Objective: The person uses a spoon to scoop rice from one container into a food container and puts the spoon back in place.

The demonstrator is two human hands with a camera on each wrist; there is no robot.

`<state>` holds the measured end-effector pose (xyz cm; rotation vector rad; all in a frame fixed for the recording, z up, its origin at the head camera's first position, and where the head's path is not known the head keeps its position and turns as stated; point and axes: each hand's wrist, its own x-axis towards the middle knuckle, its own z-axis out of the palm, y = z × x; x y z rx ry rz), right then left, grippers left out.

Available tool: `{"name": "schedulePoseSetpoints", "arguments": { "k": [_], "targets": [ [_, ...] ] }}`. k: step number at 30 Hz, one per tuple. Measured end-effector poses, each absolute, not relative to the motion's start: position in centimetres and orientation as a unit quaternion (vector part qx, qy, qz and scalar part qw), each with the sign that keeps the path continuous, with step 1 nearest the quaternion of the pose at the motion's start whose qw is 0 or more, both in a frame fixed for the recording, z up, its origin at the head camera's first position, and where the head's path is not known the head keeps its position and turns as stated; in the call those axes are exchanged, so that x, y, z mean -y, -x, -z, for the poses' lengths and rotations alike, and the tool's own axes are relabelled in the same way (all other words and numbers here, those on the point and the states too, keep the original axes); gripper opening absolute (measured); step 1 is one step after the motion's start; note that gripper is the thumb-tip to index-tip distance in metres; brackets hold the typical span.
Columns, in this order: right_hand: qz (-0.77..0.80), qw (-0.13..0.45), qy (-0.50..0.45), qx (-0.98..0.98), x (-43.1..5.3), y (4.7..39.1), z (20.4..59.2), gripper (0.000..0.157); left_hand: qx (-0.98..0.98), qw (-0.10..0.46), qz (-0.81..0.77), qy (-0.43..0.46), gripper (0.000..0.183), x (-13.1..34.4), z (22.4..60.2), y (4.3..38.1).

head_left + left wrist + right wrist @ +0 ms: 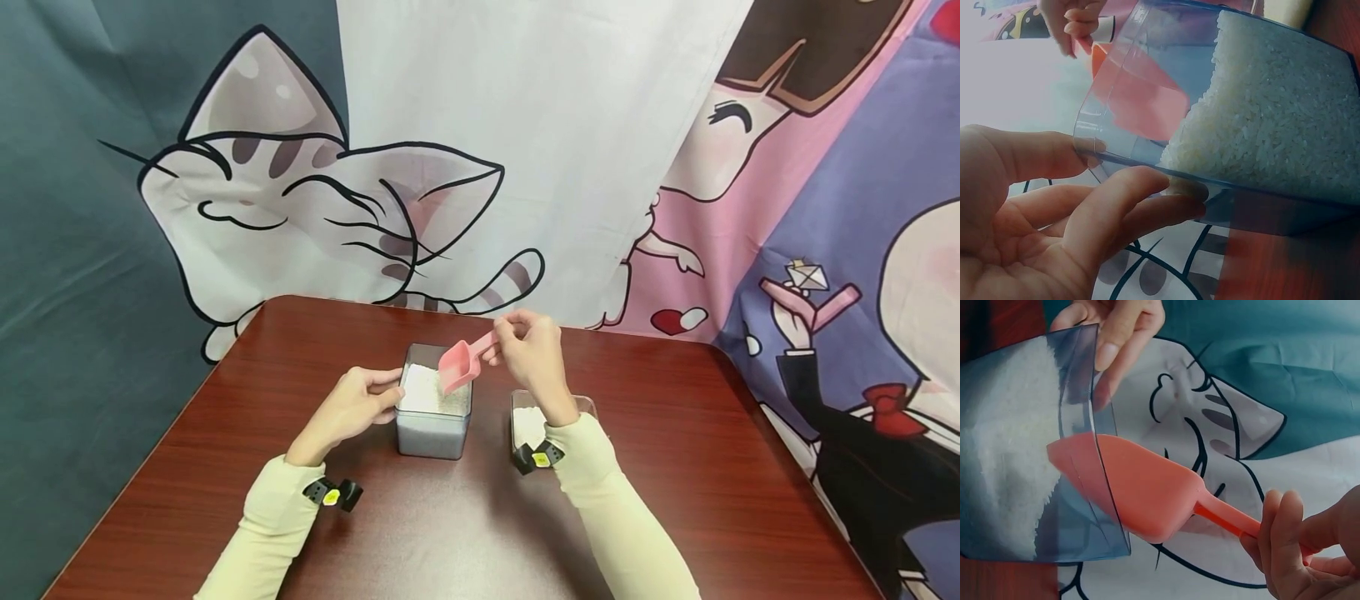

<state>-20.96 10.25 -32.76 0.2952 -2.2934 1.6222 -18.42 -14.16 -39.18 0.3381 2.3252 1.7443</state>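
Now the box (431, 438) stands between left hand (356, 405), gripping it, and right hand (534, 352), pinching the scoop (456, 367).

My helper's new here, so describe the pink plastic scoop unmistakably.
On the reddish wooden table stands a translucent grey plastic box of white rice. The scoop reaches into its open top, handle in the right hand. Its pink colour sets it apart from that box.

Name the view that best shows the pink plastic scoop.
The right wrist view: the pink plastic scoop looks large, its bowl and handle distinct. The head view shows both, but small. The left wrist view shows mainly the bowl, through the transparent bluish rectangular plastic container.
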Motion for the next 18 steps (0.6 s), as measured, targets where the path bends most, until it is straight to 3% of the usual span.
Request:
{"name": "schedulePoseSetpoints", "arguments": {
  "k": [9,18],
  "targets": [
    [-0.532,0.15,-0.108,0.826,-8.7,20.9,33.5,0.016,-0.795,0.105,-0.588,-0.108,0.044,14.2,39.4,18.3],
    [-0.437,0.199,-0.114,0.87,-8.1,20.9,34.9,0.017,-0.794,0.104,-0.589,-0.106,0.044,14.1,39.3,18.4]
  ]
}}
